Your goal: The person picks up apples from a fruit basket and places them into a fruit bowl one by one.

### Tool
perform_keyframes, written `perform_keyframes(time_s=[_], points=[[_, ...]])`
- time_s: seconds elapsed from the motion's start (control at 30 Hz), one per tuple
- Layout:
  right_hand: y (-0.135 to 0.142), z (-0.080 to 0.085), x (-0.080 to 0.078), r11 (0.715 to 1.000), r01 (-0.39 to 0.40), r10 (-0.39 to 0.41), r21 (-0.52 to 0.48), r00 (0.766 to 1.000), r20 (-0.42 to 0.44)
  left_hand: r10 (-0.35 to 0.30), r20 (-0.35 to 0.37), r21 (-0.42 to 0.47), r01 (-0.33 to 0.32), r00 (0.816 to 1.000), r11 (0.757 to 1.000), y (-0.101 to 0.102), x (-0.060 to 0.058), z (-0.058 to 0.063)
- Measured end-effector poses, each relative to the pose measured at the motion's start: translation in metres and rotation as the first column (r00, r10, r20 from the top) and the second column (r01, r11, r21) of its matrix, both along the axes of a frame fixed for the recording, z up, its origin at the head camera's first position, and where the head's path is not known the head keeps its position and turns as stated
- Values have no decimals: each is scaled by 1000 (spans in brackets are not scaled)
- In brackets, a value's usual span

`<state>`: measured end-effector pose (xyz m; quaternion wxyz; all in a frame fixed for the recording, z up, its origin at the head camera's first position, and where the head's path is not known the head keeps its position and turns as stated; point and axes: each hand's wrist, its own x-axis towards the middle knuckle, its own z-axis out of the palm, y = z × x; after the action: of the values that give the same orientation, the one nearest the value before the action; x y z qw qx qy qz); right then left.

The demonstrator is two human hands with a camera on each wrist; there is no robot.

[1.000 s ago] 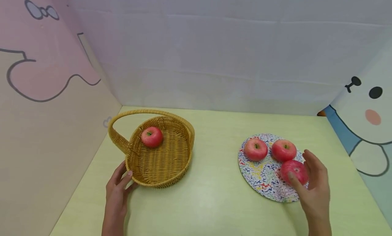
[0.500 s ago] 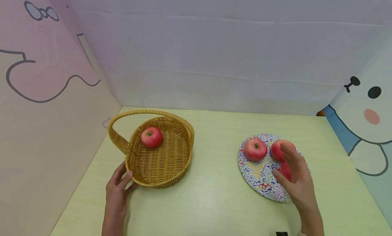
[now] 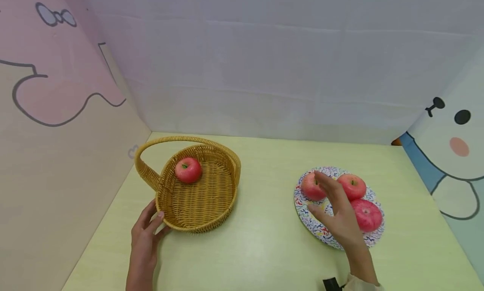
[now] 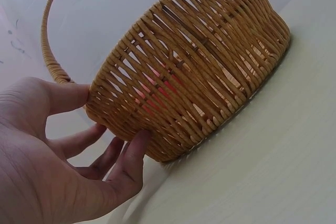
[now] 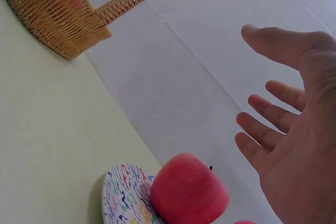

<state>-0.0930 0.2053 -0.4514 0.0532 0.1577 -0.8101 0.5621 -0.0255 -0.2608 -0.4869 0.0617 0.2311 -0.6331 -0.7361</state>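
A wicker basket [image 3: 202, 198] with an arched handle stands on the left of the table, one red apple [image 3: 188, 170] inside it. My left hand [image 3: 143, 236] holds the basket's near left side, thumb and fingertips against the weave in the left wrist view. On the right lies a round patterned plate [image 3: 329, 239] with three apples. My right hand [image 3: 338, 217] hovers above its left part, fingers spread and holding nothing. It partly covers the left apple [image 3: 311, 188]; the back apple [image 3: 351, 187] and front right apple [image 3: 366, 215] show beside it.
The pale table [image 3: 261, 240] stretches between basket and plate. A white cloth wall [image 3: 264, 81] closes off the back, with printed cartoon panels at left and right. A small black object [image 3: 331, 284] is by the right sleeve [image 3: 361, 284].
My right hand has moved left, from the front right apple toward the left one, uncovering the former. The left hand and the basket stay in place.
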Motion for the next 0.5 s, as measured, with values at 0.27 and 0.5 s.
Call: perform_keyframes(time_s=[0.27, 0.5], points=[[-17, 4, -9, 998, -10, 10, 63, 1000, -5, 2, 5, 1, -2, 1000, 1000, -1, 1, -2], [-33, 8, -12, 994, -105, 105, -24, 994, -5, 6, 4, -4, -6, 1000, 1000, -1, 0, -1]])
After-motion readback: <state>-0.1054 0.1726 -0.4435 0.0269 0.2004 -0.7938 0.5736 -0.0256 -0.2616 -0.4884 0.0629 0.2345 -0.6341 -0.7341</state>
